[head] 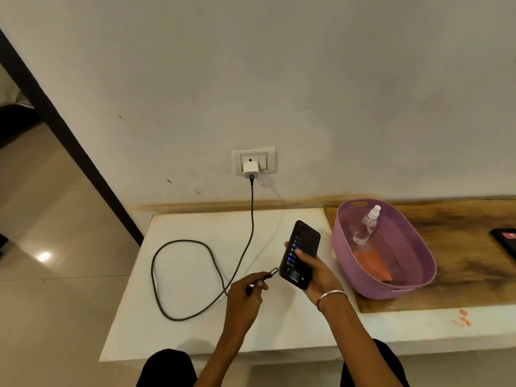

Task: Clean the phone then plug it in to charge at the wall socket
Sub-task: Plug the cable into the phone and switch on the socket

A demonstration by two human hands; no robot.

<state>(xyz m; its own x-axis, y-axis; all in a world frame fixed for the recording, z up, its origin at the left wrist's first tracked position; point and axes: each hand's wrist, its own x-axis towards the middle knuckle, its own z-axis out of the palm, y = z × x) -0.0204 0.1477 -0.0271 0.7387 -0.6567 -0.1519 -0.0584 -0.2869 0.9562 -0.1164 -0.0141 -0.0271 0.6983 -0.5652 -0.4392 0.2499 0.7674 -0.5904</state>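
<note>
My right hand (315,272) holds a black phone (303,247) above the white table, its lit screen facing up and its bottom end toward me. My left hand (245,294) pinches the grey cable's plug (273,272), whose metal tip sits just left of the phone's bottom edge, a small gap apart. The braided cable (195,275) loops over the table and runs up to a white charger (250,170) seated in the wall socket (254,161).
A purple basket (413,277) on the wooden board (469,263) at right holds a clear spray bottle (366,225) and an orange cloth (372,263). A dark device (506,241) lies at the far right edge. The white table (195,336) ends left at tiled floor.
</note>
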